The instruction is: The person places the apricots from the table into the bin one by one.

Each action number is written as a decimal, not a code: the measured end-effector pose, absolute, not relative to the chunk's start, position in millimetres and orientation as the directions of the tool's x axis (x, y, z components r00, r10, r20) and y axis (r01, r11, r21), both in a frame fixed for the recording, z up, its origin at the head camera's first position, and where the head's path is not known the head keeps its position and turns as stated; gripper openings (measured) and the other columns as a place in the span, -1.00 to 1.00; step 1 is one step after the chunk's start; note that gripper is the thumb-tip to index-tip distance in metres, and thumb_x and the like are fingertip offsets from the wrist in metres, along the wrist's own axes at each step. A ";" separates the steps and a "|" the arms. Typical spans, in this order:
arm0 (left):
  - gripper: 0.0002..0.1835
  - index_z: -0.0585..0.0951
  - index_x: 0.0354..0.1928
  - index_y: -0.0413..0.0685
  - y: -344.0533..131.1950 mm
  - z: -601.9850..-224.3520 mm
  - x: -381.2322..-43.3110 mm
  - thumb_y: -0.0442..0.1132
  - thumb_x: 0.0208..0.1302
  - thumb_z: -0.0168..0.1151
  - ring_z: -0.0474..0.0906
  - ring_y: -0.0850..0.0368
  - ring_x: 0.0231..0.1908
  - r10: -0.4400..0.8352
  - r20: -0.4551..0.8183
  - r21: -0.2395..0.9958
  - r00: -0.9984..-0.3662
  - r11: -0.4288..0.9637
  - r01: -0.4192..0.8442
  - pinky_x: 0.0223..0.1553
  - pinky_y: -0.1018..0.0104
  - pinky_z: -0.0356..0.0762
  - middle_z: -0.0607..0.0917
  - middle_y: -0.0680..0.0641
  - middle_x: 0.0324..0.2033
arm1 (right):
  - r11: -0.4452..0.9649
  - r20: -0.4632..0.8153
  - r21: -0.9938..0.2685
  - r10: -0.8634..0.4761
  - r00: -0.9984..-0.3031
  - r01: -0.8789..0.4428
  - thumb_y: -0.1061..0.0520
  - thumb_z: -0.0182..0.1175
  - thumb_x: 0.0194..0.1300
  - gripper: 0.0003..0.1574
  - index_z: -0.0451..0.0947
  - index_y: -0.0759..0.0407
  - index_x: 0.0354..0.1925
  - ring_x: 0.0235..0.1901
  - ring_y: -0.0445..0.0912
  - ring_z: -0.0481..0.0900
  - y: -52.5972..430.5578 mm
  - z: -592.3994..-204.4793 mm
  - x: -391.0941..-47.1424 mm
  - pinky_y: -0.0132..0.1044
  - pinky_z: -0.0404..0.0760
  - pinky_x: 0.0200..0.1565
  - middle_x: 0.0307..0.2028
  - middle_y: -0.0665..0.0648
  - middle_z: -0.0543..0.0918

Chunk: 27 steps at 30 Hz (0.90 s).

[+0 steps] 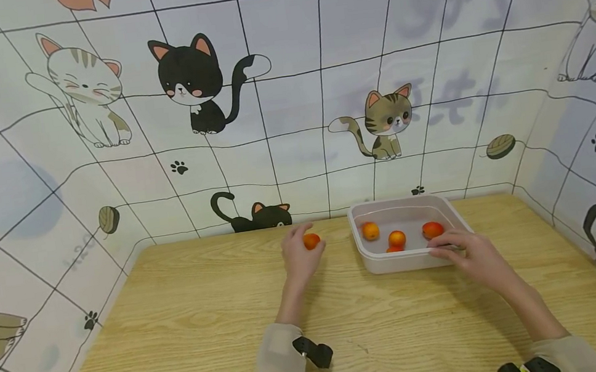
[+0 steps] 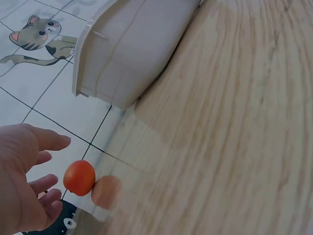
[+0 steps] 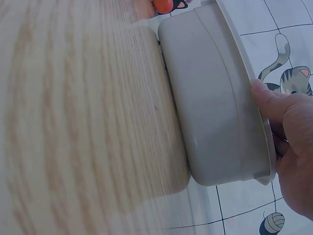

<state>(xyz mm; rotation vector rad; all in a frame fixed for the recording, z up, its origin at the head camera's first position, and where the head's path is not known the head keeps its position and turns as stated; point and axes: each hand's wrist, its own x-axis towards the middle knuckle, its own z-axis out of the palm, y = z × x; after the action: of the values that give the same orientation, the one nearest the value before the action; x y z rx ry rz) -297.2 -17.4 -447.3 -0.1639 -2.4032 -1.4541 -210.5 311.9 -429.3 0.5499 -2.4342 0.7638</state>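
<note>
My left hand (image 1: 301, 254) is at the back of the table, its fingers spread beside a small round orange-red fruit (image 2: 79, 177). In the left wrist view a little space shows between the fingertips and this fruit, which sits on the wood. To the right stands a white plastic box (image 1: 404, 261), its rim pinched at the front right corner by my right hand (image 1: 474, 256), thumb outside and fingers over the inner side. Inside the box lie several similar fruits, among them an orange one (image 1: 370, 231) at the left and a redder one (image 1: 433, 229) at the right.
The wooden table (image 1: 208, 321) ends at a backdrop (image 1: 294, 106) printed with cats and grid lines, which also rises along the left and right sides. A black wrist camera (image 1: 314, 353) is strapped over the left sleeve.
</note>
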 end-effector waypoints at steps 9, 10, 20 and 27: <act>-0.47 0.59 0.26 -0.13 -24.8 -454.0 -301.4 -0.31 0.22 0.43 0.30 -0.31 0.21 -0.067 0.248 0.861 -0.967 0.472 0.188 0.09 -0.18 0.42 0.48 -0.27 0.21 | 0.760 0.584 -0.405 -0.213 -0.783 -0.509 0.28 0.49 0.09 -0.76 0.74 0.02 -0.27 -0.29 -0.26 0.55 312.0 -429.0 -210.0 -0.62 0.39 -0.18 -0.27 -0.07 0.73; -0.48 0.60 0.25 -0.13 -25.2 -454.6 -301.6 -0.32 0.22 0.43 0.29 -0.31 0.22 -0.065 0.243 0.864 -0.968 0.469 0.186 0.11 -0.18 0.42 0.49 -0.27 0.21 | 0.760 0.585 -0.403 -0.214 -0.782 -0.510 0.28 0.49 0.09 -0.76 0.74 0.02 -0.27 -0.29 -0.26 0.55 312.0 -429.0 -210.1 -0.62 0.39 -0.18 -0.28 -0.07 0.73; -0.65 0.69 0.05 -0.19 -28.0 -464.5 -304.0 -0.36 0.20 0.43 0.40 -0.29 0.11 -0.043 0.262 0.826 -0.964 0.528 0.200 0.09 -0.13 0.42 0.60 -0.27 0.07 | 0.758 0.587 -0.405 -0.213 -0.781 -0.511 0.28 0.49 0.10 -0.76 0.74 0.00 -0.27 -0.29 -0.28 0.55 312.4 -429.2 -209.8 -0.64 0.39 -0.18 -0.28 -0.07 0.72; -0.64 0.64 0.08 -0.28 -29.1 -463.3 -301.1 -0.39 0.23 0.41 0.50 -0.20 0.02 -0.010 0.231 0.856 -0.973 0.477 0.199 0.06 -0.01 0.56 0.59 -0.31 -0.02 | 0.731 0.613 -0.401 -0.233 -0.755 -0.552 0.35 0.48 0.07 -0.73 0.74 0.05 -0.27 -0.29 -0.31 0.57 311.6 -428.3 -210.0 -0.67 0.42 -0.17 -0.29 -0.06 0.72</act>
<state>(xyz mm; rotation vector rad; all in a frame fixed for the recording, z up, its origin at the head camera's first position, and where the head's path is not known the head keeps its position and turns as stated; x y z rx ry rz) -301.1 -29.1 -463.3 -0.1636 -2.5186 -1.5006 -210.0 311.6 -428.3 0.5935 -2.3955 0.7884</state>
